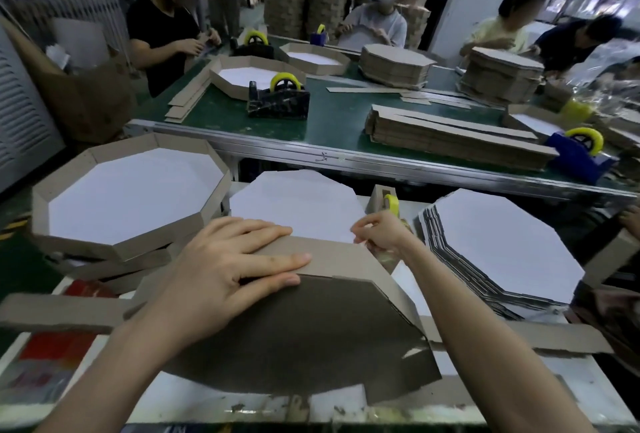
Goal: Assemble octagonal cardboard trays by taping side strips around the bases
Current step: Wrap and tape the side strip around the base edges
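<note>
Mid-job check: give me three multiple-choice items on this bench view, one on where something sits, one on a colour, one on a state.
1. Where is the stack of bare octagon bases?
A. right of the right hand
B. on the far belt
C. under the left hand

2. What colour is the tape roll just beyond the right hand?
A. red
B. yellow
C. white

3. What is the left hand doing?
A. lying flat on the side strip
B. lifted clear
C. pulling tape

Key: 1 A, the stack lies right of that hand; 2 B, the roll shows yellow; 3 A, fingers spread flat across the strip.
</note>
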{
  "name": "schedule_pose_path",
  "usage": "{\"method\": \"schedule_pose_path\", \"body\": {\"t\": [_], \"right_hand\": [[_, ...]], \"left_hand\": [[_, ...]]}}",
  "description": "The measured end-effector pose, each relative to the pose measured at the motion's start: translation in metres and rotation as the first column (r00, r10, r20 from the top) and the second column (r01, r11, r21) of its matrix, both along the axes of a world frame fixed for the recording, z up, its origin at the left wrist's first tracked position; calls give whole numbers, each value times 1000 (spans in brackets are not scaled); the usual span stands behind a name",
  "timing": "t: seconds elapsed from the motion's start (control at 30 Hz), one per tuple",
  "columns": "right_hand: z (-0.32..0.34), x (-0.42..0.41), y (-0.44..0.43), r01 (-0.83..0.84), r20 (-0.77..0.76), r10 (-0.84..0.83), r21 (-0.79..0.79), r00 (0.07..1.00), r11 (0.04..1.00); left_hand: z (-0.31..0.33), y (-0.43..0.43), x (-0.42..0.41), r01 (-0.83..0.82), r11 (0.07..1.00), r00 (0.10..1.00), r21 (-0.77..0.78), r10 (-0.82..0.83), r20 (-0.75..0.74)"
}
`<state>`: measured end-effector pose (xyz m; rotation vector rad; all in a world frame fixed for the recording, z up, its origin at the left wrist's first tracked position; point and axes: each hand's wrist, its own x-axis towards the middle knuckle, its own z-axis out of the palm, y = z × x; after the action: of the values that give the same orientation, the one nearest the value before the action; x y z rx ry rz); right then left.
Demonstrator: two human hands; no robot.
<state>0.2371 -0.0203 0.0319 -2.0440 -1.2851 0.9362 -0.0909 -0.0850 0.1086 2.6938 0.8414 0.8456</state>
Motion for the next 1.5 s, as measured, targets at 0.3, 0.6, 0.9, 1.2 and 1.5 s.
{"method": "schedule_pose_path", "body": {"t": [0.3,0.6,0.9,1.2,1.5], "right_hand": [[109,-92,-33,15,-369,66,213,927,977],[134,-160,-119,124,-683,34,181,729,976],[105,-177,-172,207,-813,-3,145,583,967],[85,-181,-187,207,-829,-4,134,559,969],[75,-171,-177,55,-593,11,92,805,994]], "left_hand": [[3,-13,-19,-40,994,999,-99,36,-39],[2,-21,-23,-84,981,996,-174,81,-24],[2,-14,-24,16,985,1000,-173,-12,27],[-3,-14,-23,34,999,995,-35,-37,-93],[-5,-14,-25,47,996,993,-72,-55,-102]]}}
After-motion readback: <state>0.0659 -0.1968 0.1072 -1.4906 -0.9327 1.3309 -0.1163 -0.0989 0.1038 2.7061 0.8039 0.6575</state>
